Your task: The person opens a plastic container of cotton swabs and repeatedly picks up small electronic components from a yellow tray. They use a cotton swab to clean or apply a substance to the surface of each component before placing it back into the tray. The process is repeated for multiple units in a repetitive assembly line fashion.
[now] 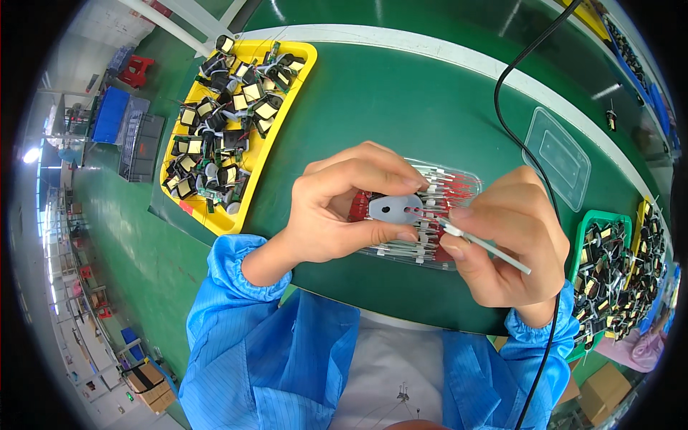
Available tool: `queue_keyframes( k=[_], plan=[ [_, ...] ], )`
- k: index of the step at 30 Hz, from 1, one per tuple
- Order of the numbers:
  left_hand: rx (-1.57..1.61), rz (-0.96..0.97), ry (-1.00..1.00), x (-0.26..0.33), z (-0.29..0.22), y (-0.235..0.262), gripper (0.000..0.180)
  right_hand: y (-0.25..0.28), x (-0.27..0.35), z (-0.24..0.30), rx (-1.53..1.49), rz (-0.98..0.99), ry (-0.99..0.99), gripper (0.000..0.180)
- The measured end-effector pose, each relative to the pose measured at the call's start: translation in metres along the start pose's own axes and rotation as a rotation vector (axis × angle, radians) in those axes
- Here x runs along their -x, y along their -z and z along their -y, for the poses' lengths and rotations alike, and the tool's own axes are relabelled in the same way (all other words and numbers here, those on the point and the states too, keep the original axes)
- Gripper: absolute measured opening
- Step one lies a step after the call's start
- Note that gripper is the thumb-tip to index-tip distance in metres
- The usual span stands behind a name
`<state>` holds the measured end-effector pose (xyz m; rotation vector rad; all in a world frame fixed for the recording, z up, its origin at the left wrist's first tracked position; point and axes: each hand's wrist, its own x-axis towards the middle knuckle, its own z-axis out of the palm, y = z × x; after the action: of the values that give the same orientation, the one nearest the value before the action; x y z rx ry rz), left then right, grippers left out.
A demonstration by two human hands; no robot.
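My left hand (322,204) is closed on a small grey plastic housing (396,209), with the thumb on its near edge and a finger on its far edge. The housing has a dark hole, and a red part shows beside it. In the right hand (522,240), thumb and fingers pinch a thin pale-grey stick (502,256) with a white piece near its tip. That tip points at the housing's right end; whether they touch I cannot tell. Below both hands lie several red and white wire leads (455,188) in a clear plastic tray (469,175), partly hidden.
A yellow bin (266,161) of black parts with pale pads stands at the left on the green table (365,86). To the right are a clear lid (562,154) and a green bin (582,236) of similar parts. A black cable (505,118) hangs across, passing by my right hand.
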<state>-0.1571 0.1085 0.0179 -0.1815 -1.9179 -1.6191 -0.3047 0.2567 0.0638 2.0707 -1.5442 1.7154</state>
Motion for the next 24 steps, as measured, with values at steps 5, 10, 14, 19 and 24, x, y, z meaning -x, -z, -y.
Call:
queue_keyframes(
  k=[5, 10, 14, 19, 24],
  plan=[
    [-0.004, 0.007, -0.013, -0.0005, 0.0005, 0.0012, 0.043, 0.0030, -0.0024, 0.0015, 0.020, 0.021, -0.003, 0.026],
    [-0.013, -0.003, -0.004, -0.0003, -0.0001, 0.0011, 0.043, 0.0012, -0.0016, 0.0002, 0.013, 0.020, 0.003, 0.026],
    [-0.004, -0.024, 0.008, -0.0005, -0.0010, -0.0001, 0.044, 0.0001, 0.0003, -0.0009, 0.012, 0.016, 0.010, 0.026],
    [-0.010, -0.036, -0.003, -0.0004, -0.0004, -0.0001, 0.045, 0.0006, -0.0001, 0.0002, 0.004, 0.028, 0.002, 0.026],
    [-0.044, -0.032, -0.020, 0.0001, 0.0007, 0.0009, 0.045, 0.0006, -0.0002, -0.0022, -0.015, 0.029, -0.025, 0.024]
  ],
)
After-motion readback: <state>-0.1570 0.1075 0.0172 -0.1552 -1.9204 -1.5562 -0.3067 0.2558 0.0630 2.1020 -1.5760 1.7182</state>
